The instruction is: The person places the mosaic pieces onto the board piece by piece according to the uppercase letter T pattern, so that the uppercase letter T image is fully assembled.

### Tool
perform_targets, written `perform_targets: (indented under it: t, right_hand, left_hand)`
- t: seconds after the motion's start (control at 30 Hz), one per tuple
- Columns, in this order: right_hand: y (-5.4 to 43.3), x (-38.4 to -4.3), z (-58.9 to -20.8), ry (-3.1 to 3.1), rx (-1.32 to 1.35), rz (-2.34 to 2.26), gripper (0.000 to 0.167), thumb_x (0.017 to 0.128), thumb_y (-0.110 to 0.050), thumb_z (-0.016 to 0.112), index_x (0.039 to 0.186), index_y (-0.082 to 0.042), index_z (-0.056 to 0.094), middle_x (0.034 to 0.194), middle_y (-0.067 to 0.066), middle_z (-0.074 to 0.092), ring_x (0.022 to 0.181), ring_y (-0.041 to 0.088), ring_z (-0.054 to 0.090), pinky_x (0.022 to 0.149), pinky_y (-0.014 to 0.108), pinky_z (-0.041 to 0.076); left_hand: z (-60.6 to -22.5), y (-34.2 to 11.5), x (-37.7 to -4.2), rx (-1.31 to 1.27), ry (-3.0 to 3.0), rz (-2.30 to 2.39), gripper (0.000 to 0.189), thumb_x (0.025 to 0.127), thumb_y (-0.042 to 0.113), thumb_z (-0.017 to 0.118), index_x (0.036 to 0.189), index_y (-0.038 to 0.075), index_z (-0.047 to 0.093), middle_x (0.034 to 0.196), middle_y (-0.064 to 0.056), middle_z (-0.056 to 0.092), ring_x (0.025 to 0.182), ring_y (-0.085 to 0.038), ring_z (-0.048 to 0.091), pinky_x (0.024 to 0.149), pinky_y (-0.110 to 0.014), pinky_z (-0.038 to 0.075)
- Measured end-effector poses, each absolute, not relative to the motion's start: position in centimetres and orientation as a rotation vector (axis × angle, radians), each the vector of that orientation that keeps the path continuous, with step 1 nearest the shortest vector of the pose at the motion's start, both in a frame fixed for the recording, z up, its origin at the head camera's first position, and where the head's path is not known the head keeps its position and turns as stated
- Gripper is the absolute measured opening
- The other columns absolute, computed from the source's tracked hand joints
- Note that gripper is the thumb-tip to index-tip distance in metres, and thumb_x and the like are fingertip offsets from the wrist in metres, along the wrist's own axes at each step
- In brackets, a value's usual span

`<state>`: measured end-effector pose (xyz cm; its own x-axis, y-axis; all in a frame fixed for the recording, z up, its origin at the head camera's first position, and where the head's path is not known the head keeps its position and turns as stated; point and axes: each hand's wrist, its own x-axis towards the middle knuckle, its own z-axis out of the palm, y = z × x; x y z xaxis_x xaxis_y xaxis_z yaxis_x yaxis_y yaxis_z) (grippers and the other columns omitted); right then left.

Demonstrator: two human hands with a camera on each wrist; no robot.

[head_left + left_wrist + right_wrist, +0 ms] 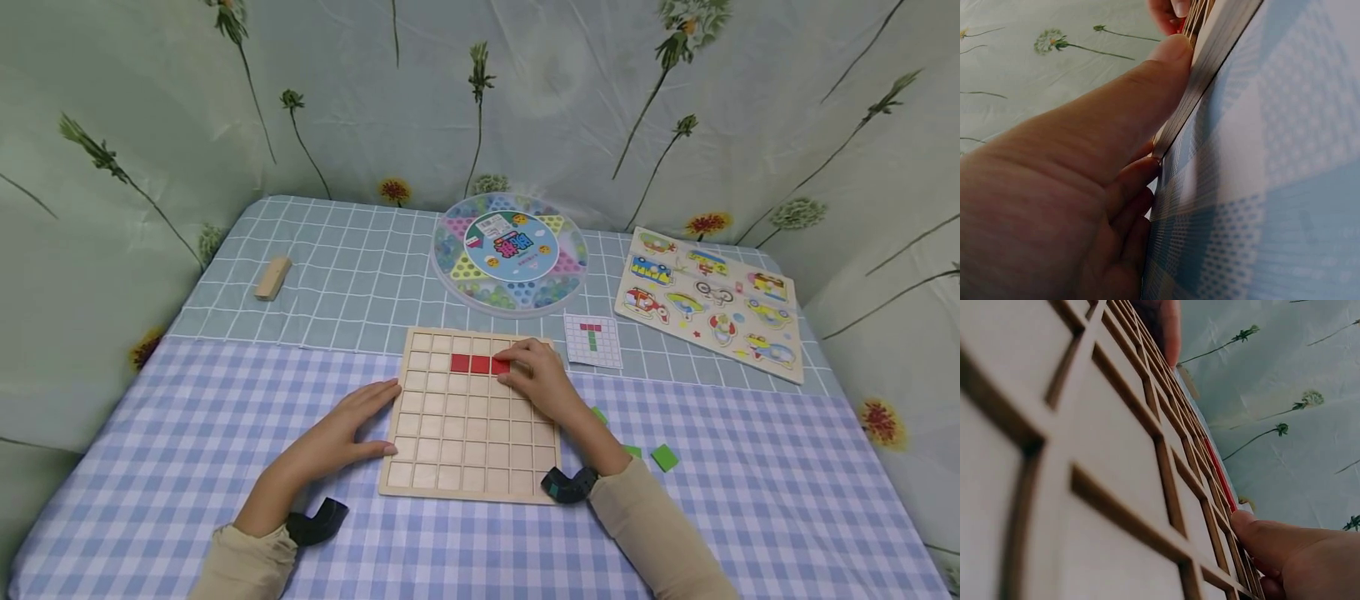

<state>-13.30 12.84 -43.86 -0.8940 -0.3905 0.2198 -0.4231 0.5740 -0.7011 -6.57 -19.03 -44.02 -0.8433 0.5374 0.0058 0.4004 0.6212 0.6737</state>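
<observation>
A square wooden grid board (442,429) lies on the checked cloth. Two red square tiles (472,363) sit side by side in its second row from the top. At the third tile in that row, a red square tile (501,366), my right hand (542,382) has its index finger and thumb on opposite sides, pinching it. In the right wrist view the thumb (1254,528) meets the end of the red strip. My left hand (341,429) rests against the board's left edge, thumb and fingers spread; the left wrist view shows its thumb (1160,65) on the rim.
Several green tiles (664,457) lie right of the board, partly behind the right forearm. A pattern card (609,350) shows a red and green T. Behind are a round marble game (570,287), a vehicle puzzle board (675,333) and a wooden block (273,277).
</observation>
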Motion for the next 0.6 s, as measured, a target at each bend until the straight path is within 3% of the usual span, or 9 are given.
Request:
perform_targets:
  t: [0.33,0.6]
  right_hand:
    - [13.9,-12.9,-42.4,-2.832,0.668,1.428,0.047,0.081,-0.023,0.068,0.124,-0.011,0.054,0.123,0.006,0.048,0.115,0.023,0.042,0.096,0.045,0.032]
    - [17.1,-10.9,-40.2,-2.689,0.614,1.479,0.060,0.079,-0.020,0.070,0.132,-0.009,0.045,0.133,0.005,0.043,0.123,0.023,0.036,0.096,0.049,0.031]
  left_hand:
    - [-44.2,-19.0,-6.6,0.811,2.649,1.032,0.078,0.078,0.045,0.065,0.139,0.008,0.034,0.144,-0.009,0.027,0.131,-0.029,0.021,0.101,-0.049,0.022]
    - [-44.1,-19.0,-6.6,0.798,2.649,1.023,0.079,0.077,0.046,0.065,0.140,0.009,0.034,0.144,-0.008,0.027,0.131,-0.029,0.020,0.101,-0.050,0.022]
